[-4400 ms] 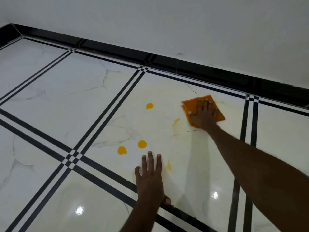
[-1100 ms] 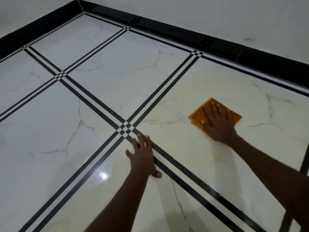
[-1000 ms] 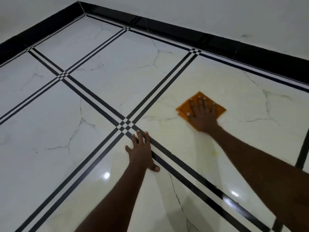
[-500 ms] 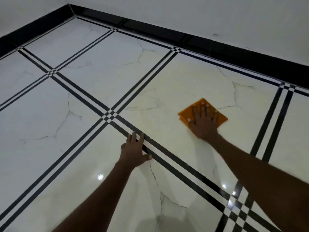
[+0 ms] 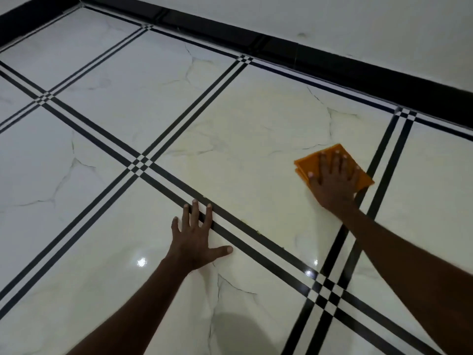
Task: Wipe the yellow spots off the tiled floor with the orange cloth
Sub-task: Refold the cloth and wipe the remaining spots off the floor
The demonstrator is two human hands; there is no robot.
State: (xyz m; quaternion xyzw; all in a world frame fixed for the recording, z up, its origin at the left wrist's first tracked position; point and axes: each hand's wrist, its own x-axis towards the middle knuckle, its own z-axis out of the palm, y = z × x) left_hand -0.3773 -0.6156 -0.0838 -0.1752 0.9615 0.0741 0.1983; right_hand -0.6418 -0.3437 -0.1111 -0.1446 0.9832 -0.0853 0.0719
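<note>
The folded orange cloth (image 5: 304, 165) lies flat on the glossy white tiled floor (image 5: 243, 139), near the right black double stripe. My right hand (image 5: 332, 183) presses down on it with fingers spread. My left hand (image 5: 197, 237) rests flat on the floor at centre, fingers apart, its fingertips over a diagonal black stripe, holding nothing. No round yellow spots show; only a faint yellowish tint on the tile and a few tiny yellow specks (image 5: 258, 231) along the black stripe.
A black skirting board (image 5: 332, 65) runs along the white wall (image 5: 358, 24) at the back. Black double stripes (image 5: 138, 165) cross the floor in a grid. A shadow (image 5: 243, 331) falls on the near tile.
The yellow spots seen 4.4 s ago are gone. Since half a second ago my right hand slid the cloth right, toward the black double stripe. My left hand stays planted.
</note>
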